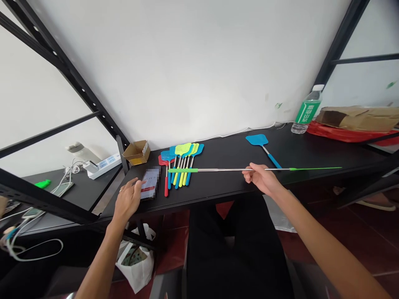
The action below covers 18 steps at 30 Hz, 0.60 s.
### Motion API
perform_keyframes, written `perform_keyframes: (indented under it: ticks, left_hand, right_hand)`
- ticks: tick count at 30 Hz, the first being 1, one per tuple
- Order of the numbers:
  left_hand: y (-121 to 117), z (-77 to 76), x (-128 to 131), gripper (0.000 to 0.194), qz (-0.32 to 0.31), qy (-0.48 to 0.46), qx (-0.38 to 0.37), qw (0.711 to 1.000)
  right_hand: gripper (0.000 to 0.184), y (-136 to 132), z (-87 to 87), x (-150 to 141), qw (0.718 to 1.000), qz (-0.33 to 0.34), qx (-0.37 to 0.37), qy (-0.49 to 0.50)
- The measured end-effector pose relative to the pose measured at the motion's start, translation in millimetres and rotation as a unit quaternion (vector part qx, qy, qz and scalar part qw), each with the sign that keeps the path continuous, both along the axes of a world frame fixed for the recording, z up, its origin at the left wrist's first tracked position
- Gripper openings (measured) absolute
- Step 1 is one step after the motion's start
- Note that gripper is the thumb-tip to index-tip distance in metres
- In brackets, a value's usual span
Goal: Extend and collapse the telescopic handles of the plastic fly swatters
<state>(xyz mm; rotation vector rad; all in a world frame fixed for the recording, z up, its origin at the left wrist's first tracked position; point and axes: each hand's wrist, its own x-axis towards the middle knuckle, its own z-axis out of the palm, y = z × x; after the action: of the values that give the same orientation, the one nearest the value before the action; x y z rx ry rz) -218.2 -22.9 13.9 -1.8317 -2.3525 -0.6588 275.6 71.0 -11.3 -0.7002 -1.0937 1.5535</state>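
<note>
My right hand (261, 177) pinches the metal shaft of a green fly swatter (183, 170), stretched out long and level above the table. Its handle points left and its head, seen edge-on, points right. My left hand (128, 198) rests at the left edge of a phone (150, 183) with fingers apart; the thumb reaches over the lit screen. Between the hands lies a row of several fly swatters (183, 160) in blue, yellow-green and red, overlapping, heads toward the wall. A single blue fly swatter (257, 140) lies apart, beyond my right hand.
The black table (215, 192) runs along a white wall. At the back left stands a small open cardboard box (137, 153). A water bottle (308, 109) and flattened cardboard (358, 118) stand at right. Black metal posts (77, 79) frame both sides; a power strip (104, 166) lies left.
</note>
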Motion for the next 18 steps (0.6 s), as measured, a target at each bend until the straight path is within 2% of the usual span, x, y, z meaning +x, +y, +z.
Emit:
perform_keyframes:
  ticks: [6, 9, 12, 15, 18]
  left_hand:
    - [-36.4, -10.3, 8.4, 0.065, 0.015, -0.061, 0.057, 0.996]
    - [-53.2, -10.3, 24.5, 0.06, 0.021, -0.091, 0.105, 0.99]
    - [-61.4, -1.9, 60.3, 0.049, 0.013, -0.106, 0.171, 0.979]
    - [-58.3, 12.4, 113.6, 0.036, -0.059, -0.066, 0.218, 0.972]
    - [-45.0, 24.7, 168.7, 0.03, -0.148, -0.014, 0.24, 0.959]
  right_hand:
    - [0.031, -1.5, 1.5, -1.2, 1.0, 0.0, 0.004, 0.002]
    - [0.032, -2.2, 2.5, -1.4, 1.0, -0.004, 0.002, -0.005]
    - [0.031, -1.7, 1.6, -1.0, 1.0, -0.005, -0.003, -0.001]
    - [0.032, -1.5, -0.7, -0.6, 1.0, -0.001, 0.008, -0.013]
    - [0.036, -3.3, -1.7, -0.6, 0.997, 0.021, 0.037, -0.058]
